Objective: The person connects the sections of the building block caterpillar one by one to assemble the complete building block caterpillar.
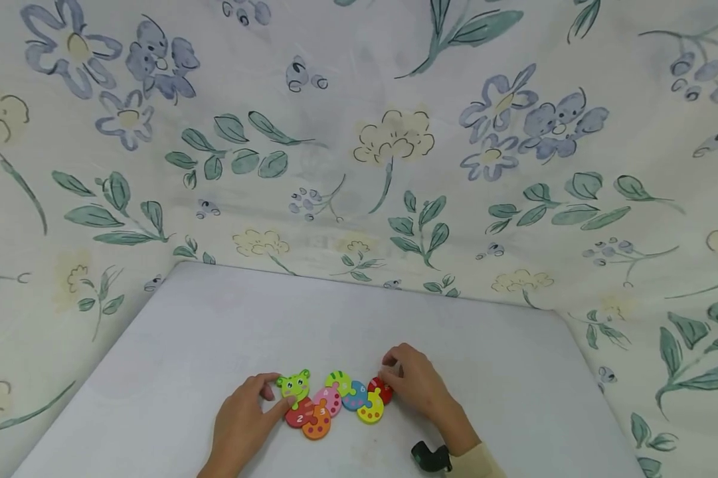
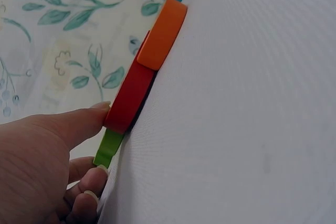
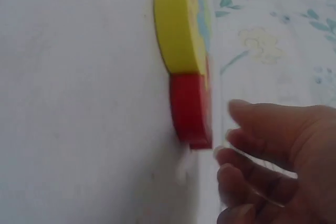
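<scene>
A caterpillar puzzle (image 1: 316,425) of joined, numbered wooden pieces lies flat on the white table in a zigzag. Its green smiling head (image 1: 294,386) is at the left end, and a red piece (image 3: 190,111) is at the right end. My left hand (image 1: 243,417) pinches the green head between thumb and fingers; in the left wrist view the thumb is by the red piece next to it. Beside the right end, my right hand (image 1: 418,382) has its fingers loosely bent. The right wrist view shows a small gap between those fingertips and the red piece.
The white tabletop (image 1: 215,332) spreads around the puzzle. Cloth with a floral print (image 1: 335,133) rises behind the table and along its sides. A black strap (image 1: 430,457) is on the right wrist, beside a pale sleeve (image 1: 477,463).
</scene>
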A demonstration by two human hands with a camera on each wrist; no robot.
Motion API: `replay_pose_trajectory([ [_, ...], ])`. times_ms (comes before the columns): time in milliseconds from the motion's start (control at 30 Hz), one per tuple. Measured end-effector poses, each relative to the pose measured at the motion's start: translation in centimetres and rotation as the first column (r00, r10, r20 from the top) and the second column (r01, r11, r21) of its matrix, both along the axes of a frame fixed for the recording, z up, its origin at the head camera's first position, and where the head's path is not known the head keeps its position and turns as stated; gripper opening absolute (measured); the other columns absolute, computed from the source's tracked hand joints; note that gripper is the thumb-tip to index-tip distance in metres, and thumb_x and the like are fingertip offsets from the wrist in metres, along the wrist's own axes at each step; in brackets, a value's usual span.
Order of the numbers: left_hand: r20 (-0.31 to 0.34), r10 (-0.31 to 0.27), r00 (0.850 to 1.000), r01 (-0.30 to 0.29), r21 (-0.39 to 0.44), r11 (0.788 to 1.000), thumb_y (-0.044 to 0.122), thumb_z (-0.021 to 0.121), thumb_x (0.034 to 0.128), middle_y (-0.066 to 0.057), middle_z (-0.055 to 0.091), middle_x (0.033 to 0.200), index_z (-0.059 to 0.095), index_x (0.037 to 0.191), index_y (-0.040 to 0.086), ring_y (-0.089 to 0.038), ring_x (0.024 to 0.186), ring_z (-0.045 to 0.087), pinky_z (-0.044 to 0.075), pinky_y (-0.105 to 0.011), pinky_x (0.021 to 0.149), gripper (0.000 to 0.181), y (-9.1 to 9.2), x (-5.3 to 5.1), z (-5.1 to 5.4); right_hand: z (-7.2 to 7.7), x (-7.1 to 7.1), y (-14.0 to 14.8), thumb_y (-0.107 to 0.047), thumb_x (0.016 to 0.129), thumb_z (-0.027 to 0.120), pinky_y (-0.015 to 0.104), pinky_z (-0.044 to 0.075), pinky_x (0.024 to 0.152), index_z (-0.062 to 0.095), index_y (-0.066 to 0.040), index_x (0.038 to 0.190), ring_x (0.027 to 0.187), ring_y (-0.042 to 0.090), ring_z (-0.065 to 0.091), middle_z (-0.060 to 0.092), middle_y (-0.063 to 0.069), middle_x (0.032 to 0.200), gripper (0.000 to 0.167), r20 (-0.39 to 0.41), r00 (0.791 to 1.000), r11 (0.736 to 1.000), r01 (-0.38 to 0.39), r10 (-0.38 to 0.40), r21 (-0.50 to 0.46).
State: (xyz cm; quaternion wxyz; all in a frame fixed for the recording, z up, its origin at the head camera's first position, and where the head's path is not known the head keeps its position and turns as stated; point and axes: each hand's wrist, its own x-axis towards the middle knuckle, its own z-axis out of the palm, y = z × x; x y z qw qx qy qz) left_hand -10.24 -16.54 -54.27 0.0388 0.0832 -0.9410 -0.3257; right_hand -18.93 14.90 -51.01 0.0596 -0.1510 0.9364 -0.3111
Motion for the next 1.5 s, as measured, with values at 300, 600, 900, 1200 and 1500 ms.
replay_pose_trajectory([
  [300, -0.044, -0.001, 0.999, 0.001, -0.001, 1.0, 0.04, 0.089, 0.0833, 0.009, 0.054, 0.087, 0.07, 0.127, 0.01, -0.012, 0.065, 0.04, 0.034, -0.026, 0.058, 0.056, -0.2, 0.4, -0.2, 1.2, 0.6, 3.7, -0.019, 0.097, 0.077, 0.028, 0.057, 0.077, 0.073, -0.018, 0.109, 0.09, 0.013, 0.058, 0.063, -0.005, 0.103, 0.013, -0.053, 0.994, 0.995, 0.095, -0.095, -0.016],
  [600, -0.023, -0.002, 1.0, 0.002, 0.004, 1.0, 0.038, 0.088, 0.084, 0.008, 0.054, 0.088, 0.069, 0.129, 0.01, -0.013, 0.066, 0.041, 0.034, -0.027, 0.059, 0.057, -0.4, 0.4, 0.0, 1.0, 1.1, 5.3, -0.031, 0.086, 0.086, 0.045, 0.058, 0.086, 0.068, -0.008, 0.123, 0.095, 0.022, 0.056, 0.06, 0.009, 0.109, 0.047, 0.059, 0.985, 0.971, 0.151, -0.164, 0.186],
  [900, -0.008, 0.004, 1.0, -0.004, 0.015, 1.0, 0.04, 0.088, 0.0839, 0.008, 0.055, 0.088, 0.069, 0.13, 0.01, -0.013, 0.068, 0.042, 0.034, -0.027, 0.059, 0.058, -0.3, 0.2, 0.2, 0.7, 1.7, 3.9, -0.025, 0.087, 0.085, 0.04, 0.059, 0.077, 0.064, -0.008, 0.109, 0.083, 0.02, 0.055, 0.055, 0.006, 0.097, 0.035, 0.04, 0.975, 0.96, 0.207, -0.218, 0.19],
  [1200, -0.022, 0.004, 1.0, -0.004, 0.007, 1.0, 0.038, 0.089, 0.0836, 0.008, 0.055, 0.088, 0.07, 0.129, 0.01, -0.013, 0.068, 0.042, 0.035, -0.026, 0.059, 0.057, -0.3, 0.2, 0.4, 1.3, 1.1, 2.6, -0.025, 0.09, 0.084, 0.029, 0.058, 0.07, 0.069, -0.014, 0.114, 0.082, 0.015, 0.057, 0.065, -0.003, 0.094, 0.031, 0.001, 0.991, 0.988, 0.131, -0.132, 0.077],
  [1500, -0.009, -0.001, 1.0, 0.001, 0.016, 1.0, 0.039, 0.089, 0.0833, 0.008, 0.055, 0.088, 0.069, 0.129, 0.01, -0.013, 0.067, 0.042, 0.035, -0.027, 0.059, 0.057, -0.2, 0.0, 0.0, 0.8, 0.0, 1.6, -0.025, 0.092, 0.081, 0.033, 0.056, 0.081, 0.071, -0.015, 0.119, 0.092, 0.015, 0.059, 0.063, -0.006, 0.1, 0.03, -0.016, 0.999, 0.997, -0.042, 0.043, 0.072],
])
